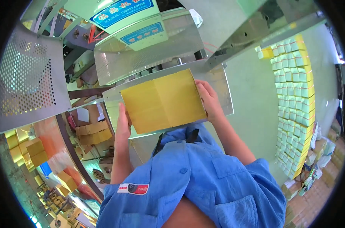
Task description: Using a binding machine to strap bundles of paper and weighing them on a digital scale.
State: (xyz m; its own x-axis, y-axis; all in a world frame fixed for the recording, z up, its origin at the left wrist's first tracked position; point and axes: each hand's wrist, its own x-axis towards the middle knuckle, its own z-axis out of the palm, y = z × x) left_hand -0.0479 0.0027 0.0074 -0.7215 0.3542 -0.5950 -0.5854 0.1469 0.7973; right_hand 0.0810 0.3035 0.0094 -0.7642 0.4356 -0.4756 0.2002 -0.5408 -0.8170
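Note:
A wide yellow paper piece [164, 100] lies level between my two hands, with a faint line down its middle and slightly rough edges. Whether it is one sheet or a stack I cannot tell. My left hand [123, 123] grips its left edge, thumb side up, most of its fingers hidden. At the right edge, my right hand [209, 99] is closed on it, fingers partly tucked beneath. Under the paper is the metal worktop [226, 89] of a machine, and behind it rises a clear slanted guard [149, 47].
A perforated metal panel [26, 76] stands at left. A metal beam [256, 34] crosses at upper right. Rows of banded white-and-yellow paper bundles [294, 98] stretch along the right. Cardboard [92, 131] sits on a lower shelf at left, with yellow boxes [35, 148] farther off.

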